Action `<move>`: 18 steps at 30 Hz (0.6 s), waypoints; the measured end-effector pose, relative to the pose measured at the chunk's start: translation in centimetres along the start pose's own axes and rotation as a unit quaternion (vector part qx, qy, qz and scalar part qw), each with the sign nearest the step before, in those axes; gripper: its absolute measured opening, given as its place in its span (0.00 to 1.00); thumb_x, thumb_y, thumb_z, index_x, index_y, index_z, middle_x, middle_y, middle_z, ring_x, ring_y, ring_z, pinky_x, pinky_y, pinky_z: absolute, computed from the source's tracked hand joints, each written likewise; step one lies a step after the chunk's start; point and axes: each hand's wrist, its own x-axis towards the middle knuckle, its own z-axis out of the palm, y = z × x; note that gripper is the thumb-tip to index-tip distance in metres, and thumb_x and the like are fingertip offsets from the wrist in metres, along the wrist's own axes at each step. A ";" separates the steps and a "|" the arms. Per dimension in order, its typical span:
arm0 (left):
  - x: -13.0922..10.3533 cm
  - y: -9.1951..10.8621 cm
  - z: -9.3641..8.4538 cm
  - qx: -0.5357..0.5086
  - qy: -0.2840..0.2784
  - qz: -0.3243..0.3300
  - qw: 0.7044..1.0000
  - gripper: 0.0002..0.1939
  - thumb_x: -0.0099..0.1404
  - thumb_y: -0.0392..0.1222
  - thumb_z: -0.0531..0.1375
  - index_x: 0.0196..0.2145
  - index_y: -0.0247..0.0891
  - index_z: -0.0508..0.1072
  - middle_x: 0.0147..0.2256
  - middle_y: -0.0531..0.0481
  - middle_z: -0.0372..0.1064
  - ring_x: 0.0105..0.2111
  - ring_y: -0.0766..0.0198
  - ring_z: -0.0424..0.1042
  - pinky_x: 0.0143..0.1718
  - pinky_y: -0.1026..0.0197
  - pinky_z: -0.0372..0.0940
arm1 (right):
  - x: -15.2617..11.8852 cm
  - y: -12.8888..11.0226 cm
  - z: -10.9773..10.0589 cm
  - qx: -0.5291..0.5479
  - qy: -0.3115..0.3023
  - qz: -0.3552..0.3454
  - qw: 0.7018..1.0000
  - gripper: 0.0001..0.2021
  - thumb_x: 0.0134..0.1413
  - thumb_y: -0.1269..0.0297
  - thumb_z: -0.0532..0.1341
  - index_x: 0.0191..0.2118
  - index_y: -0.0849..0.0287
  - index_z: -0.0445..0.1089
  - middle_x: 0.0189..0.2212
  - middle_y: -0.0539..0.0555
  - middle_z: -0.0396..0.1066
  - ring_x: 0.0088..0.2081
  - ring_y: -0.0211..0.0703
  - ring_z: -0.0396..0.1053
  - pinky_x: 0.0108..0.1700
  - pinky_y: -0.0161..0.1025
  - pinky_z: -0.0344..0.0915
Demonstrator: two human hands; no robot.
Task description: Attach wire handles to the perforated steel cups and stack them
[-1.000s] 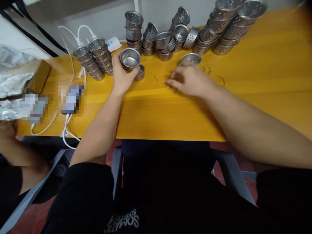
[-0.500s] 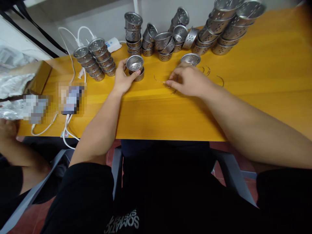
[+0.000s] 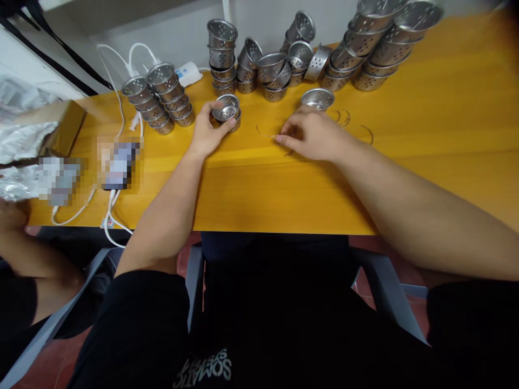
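Note:
My left hand [image 3: 206, 135] grips a small perforated metal cup [image 3: 227, 109], thumb at the near side and fingers round the left. This cup sits in or on another like it, whose lower side shows beneath. With thumb and forefinger, my right hand [image 3: 311, 132] pinches a thin curved wire [image 3: 264, 134] just above the table. Part of the wire is hidden by the fingers. Just behind the right hand stands a single perforated cup [image 3: 318, 97], partly covered by it. Loose curved wires [image 3: 368, 132] lie to the right of that hand.
Stacks of perforated cups [image 3: 222, 56] line the back, with taller stacks [image 3: 375, 59] at right and two stacks [image 3: 170, 97] at left. A phone [image 3: 121, 166] with white cables lies left on the yellow table [image 3: 275, 200]. Another person's arm [image 3: 28, 248] is at far left.
My left hand has lowered the upper cup slightly to the right, so it sits deeper on the lower one. My right hand stays nearly still with the wire.

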 end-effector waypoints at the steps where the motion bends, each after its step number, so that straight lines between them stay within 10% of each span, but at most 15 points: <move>1: 0.1 0.3 0.0 -0.002 0.006 -0.012 1.000 0.51 0.68 0.89 0.78 0.75 0.62 0.75 0.73 0.43 0.85 0.76 0.37 0.83 0.87 0.23 0.72 | 0.0 -0.1 -0.1 0.005 -0.001 0.003 1.000 0.23 0.80 0.28 0.74 0.49 0.41 0.88 0.54 0.64 0.88 0.64 0.80 0.83 0.73 0.83 0.78; 18: 0.5 1.2 -0.2 -0.035 0.030 -0.081 0.996 0.61 0.51 0.82 0.91 0.71 0.52 0.79 0.76 0.36 0.84 0.80 0.28 0.81 0.91 0.21 0.70 | -0.1 -0.4 -0.2 0.013 -0.013 0.004 1.000 0.26 0.79 0.26 0.74 0.49 0.46 0.88 0.53 0.67 0.87 0.63 0.80 0.83 0.72 0.83 0.78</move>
